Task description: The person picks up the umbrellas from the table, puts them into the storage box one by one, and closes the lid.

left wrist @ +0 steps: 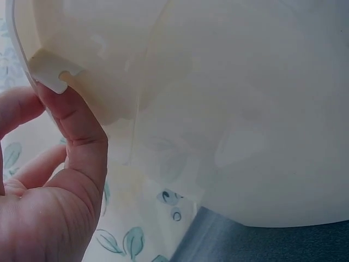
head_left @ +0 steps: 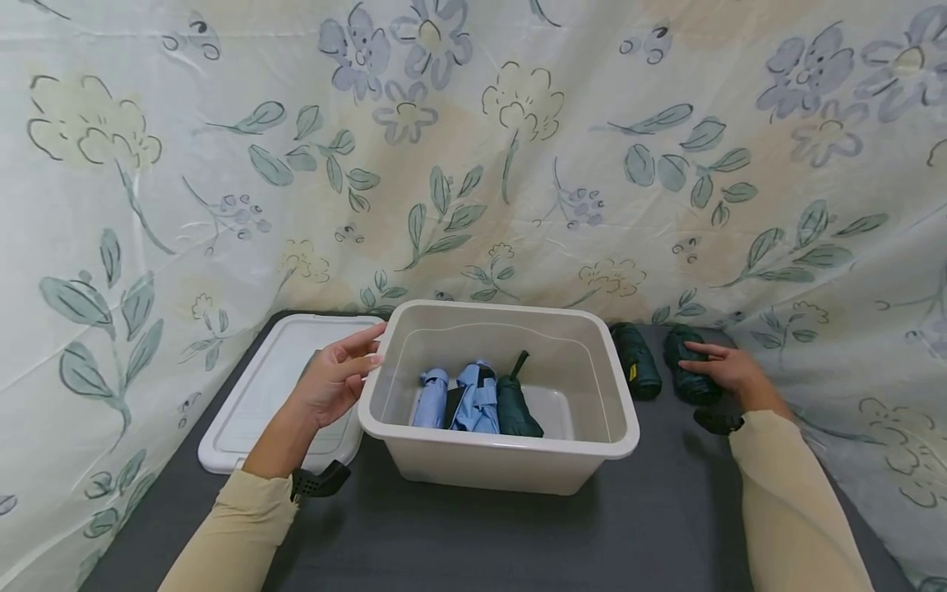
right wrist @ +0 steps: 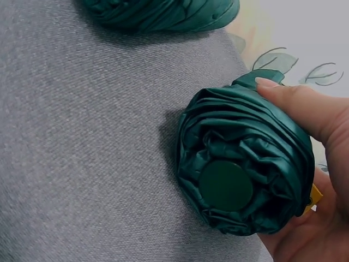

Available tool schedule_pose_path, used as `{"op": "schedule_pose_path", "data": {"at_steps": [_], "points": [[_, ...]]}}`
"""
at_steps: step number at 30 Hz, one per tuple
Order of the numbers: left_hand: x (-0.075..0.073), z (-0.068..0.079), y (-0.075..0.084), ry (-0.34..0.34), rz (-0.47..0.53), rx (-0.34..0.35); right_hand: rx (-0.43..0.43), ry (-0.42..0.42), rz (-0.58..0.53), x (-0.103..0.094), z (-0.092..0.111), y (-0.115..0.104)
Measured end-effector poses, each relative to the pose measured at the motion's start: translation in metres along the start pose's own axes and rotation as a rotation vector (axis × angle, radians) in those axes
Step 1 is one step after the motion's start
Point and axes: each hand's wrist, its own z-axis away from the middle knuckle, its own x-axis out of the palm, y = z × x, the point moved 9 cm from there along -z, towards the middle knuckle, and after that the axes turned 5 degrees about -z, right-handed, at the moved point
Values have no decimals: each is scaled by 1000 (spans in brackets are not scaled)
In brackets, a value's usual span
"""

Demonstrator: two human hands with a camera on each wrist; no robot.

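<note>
A beige plastic storage bin (head_left: 488, 464) stands in the middle of the table. My left hand (head_left: 336, 378) holds its left rim; in the left wrist view a bent digit presses under the lip. Inside lie a light blue folded umbrella (head_left: 431, 400), a blue one with a black part (head_left: 479, 400) and a dark green one (head_left: 518, 409). To the right of the bin my right hand (head_left: 728, 374) grips a dark green folded umbrella (right wrist: 245, 158) lying on the table, thumb on one side, fingers on the other. A second green umbrella (head_left: 636, 362) lies between it and the bin.
A white lid (head_left: 244, 411) lies flat on the dark grey table (head_left: 473, 543), left of the bin and partly behind my left hand. A floral curtain (head_left: 473, 164) hangs along the back and both sides of the table.
</note>
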Motion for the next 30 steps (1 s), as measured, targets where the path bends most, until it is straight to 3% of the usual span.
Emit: {"op": "schedule_pose_path", "data": {"at_steps": [13, 30], "points": [[-1, -3, 1, -8, -6, -6, 18, 3, -7, 0, 1, 0], [-2, -5, 2, -16, -38, -10, -14, -5, 76, -3, -5, 1]]}}
